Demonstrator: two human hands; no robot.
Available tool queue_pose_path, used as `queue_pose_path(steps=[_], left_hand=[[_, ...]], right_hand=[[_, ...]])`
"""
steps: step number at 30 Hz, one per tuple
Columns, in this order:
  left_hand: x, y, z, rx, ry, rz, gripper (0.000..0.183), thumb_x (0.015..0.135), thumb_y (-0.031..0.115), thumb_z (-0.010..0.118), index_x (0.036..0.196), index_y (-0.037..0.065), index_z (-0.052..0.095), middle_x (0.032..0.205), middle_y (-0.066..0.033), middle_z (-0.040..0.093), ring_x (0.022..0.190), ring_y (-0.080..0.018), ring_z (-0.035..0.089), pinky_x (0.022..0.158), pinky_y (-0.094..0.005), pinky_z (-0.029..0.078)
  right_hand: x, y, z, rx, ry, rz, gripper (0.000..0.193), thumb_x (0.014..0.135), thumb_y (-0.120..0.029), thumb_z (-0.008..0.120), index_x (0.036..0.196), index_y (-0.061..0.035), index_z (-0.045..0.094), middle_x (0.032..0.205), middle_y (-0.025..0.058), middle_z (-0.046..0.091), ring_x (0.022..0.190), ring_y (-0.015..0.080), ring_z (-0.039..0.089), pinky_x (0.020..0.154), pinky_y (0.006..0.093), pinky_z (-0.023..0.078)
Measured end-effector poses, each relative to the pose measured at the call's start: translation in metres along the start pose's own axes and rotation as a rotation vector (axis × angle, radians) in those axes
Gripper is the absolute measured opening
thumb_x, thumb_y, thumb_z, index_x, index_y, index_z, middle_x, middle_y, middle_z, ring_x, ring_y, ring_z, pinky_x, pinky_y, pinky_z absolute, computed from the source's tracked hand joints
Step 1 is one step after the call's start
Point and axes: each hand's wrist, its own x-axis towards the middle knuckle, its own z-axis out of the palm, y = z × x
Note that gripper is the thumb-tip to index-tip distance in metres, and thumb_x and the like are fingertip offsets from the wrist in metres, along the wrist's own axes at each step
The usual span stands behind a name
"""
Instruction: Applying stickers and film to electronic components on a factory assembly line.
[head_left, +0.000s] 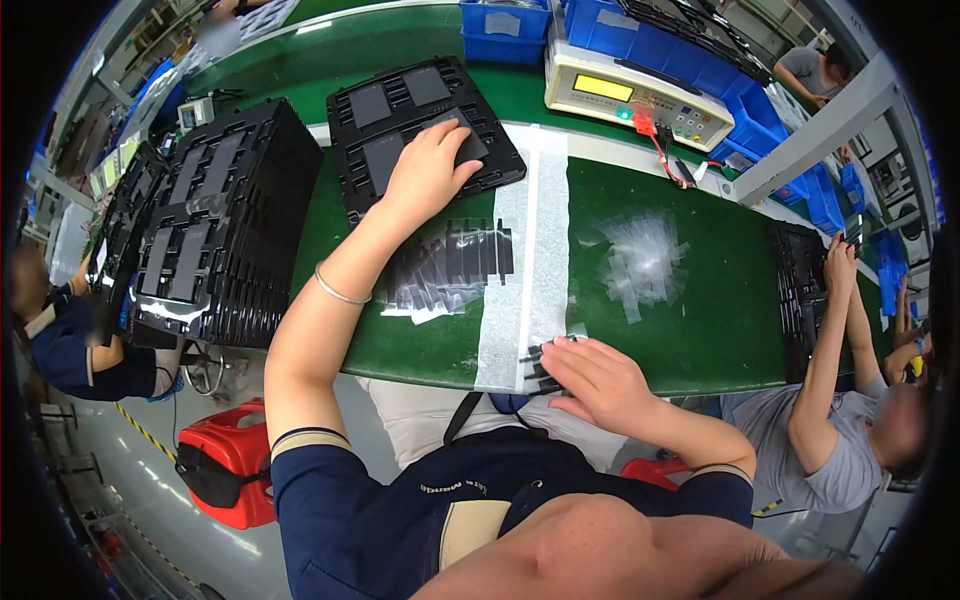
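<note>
My left hand [428, 165] reaches over a black moulded tray [345, 150] at the far middle of the bench. Its thumb and fingers close around a flat dark-grey rectangular piece [470, 143], which looks like a battery pack. More such flat pieces [428, 86] lie in the other pockets. At the front edge, my right hand [598, 385] lies with fingers stretched out over small black strips [538, 372], partly hidden beneath it. The strips rest on a pale tape band [545, 215]. Left of the band, several clear film strips [440, 275] overlap beside black flat pieces.
Tall stacked black trays [235, 190] stand at the left. More clear film [640, 255] lies on the green mat [690, 340]. Behind are a tester [640, 98] with red leads and blue bins [505, 30]. At the right, a co-worker's hands [840, 265] touch a black tray [795, 290].
</note>
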Motion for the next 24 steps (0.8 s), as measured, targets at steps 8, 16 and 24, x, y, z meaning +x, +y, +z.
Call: queue_pose_path(steps=[8, 16, 24], left_hand=[[0.001, -0.011, 0.010, 0.067, 0.049, 0.106, 0.031, 0.078, 0.013, 0.063, 0.107, 0.002, 0.058, 0.117, -0.0142, 0.057, 0.111, -0.0314, 0.051, 0.097, -0.0389, 0.040], [0.001, -0.013, 0.004, 0.016, 0.017, 0.128, 0.024, 0.080, 0.013, 0.060, 0.101, 0.001, 0.059, 0.112, -0.0121, 0.059, 0.104, -0.0285, 0.055, 0.092, -0.0378, 0.042], [0.006, 0.001, -0.006, 0.133, 0.086, 0.265, 0.031, 0.079, 0.010, 0.059, 0.111, 0.009, 0.057, 0.119, -0.0109, 0.052, 0.114, -0.0296, 0.046, 0.096, -0.0407, 0.037]], right_hand=[[0.009, -0.006, 0.007, -0.039, 0.204, -0.137, 0.024, 0.072, -0.010, 0.060, 0.095, -0.0033, 0.063, 0.100, 0.0091, 0.064, 0.094, 0.0224, 0.061, 0.079, 0.0320, 0.051], [0.026, 0.020, -0.012, -0.033, 0.192, -0.269, 0.016, 0.068, -0.009, 0.062, 0.083, -0.0034, 0.062, 0.094, 0.0073, 0.061, 0.086, 0.0211, 0.060, 0.073, 0.0329, 0.050], [0.065, 0.078, -0.034, 0.003, 0.442, 0.005, 0.026, 0.065, -0.002, 0.062, 0.085, -0.0167, 0.069, 0.123, 0.0064, 0.051, 0.116, 0.0324, 0.041, 0.094, 0.0427, 0.038]])
